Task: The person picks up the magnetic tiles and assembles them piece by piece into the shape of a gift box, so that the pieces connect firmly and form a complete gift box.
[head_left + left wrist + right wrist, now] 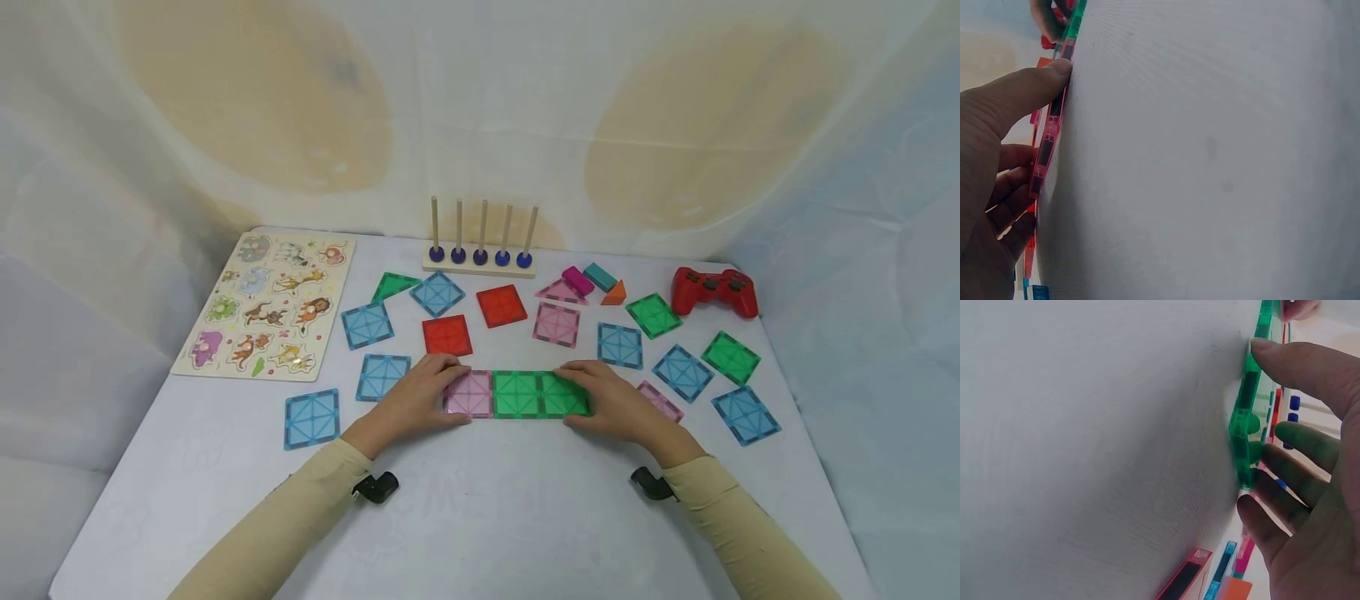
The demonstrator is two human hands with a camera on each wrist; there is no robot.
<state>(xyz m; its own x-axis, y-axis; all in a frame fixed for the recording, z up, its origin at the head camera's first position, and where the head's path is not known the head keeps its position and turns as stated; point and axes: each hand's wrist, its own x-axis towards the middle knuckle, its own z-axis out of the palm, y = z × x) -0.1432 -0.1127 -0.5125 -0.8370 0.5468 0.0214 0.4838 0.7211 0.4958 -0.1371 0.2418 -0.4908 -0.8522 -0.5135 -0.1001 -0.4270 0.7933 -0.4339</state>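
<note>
At the table's near middle, the left hand (411,402) gripped the pink tile (469,393) while the right hand (611,405), at three o'clock, pinched the outer green tile (564,395); I judged the row mid-assembly; next, lifting together seemed likely, needing even pressure.

Looks like a staged play or recording setup, not really a lived-in room, white cloth-covered table (480,517), draped sheets as backdrop (480,108), kids' toys spread out, magnetic tiles (517,393), animal puzzle board (266,304), peg abacus (480,250), red game controller (714,290)
</note>
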